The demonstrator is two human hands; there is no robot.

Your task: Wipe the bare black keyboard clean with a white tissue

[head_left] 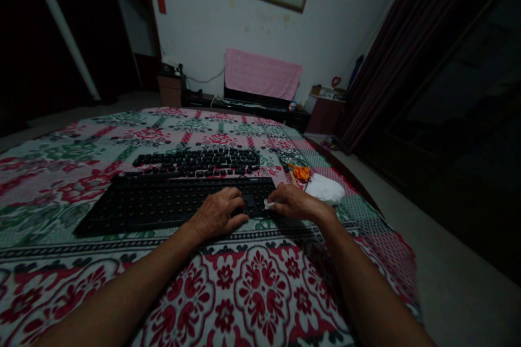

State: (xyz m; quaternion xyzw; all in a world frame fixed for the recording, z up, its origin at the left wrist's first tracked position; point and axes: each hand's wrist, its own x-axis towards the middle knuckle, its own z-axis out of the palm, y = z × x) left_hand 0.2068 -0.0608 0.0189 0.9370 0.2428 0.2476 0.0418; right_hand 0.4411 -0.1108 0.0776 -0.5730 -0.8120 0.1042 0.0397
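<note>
A black keyboard [146, 203] with its keycaps off lies across the patterned cloth, bare switch posts showing in rows. My left hand [220, 211] rests on its middle-right part, palm down, fingers stretched out and slightly bent. Over the keyboard's right end, my right hand [291, 201] is closed with its fingertips pinching a small white tissue [268, 204] against the key area. Behind the keyboard, the loose black keycaps [199, 161] are spread in rough rows on the cloth.
Right of the keyboard lie a crumpled white tissue pile [325, 190], an orange object [302, 173] and a coiled black cable [293, 159]. The red, green and white cloth [260, 293] covers the surface. Beyond stands a low cabinet with a pink towel [262, 73] over a screen.
</note>
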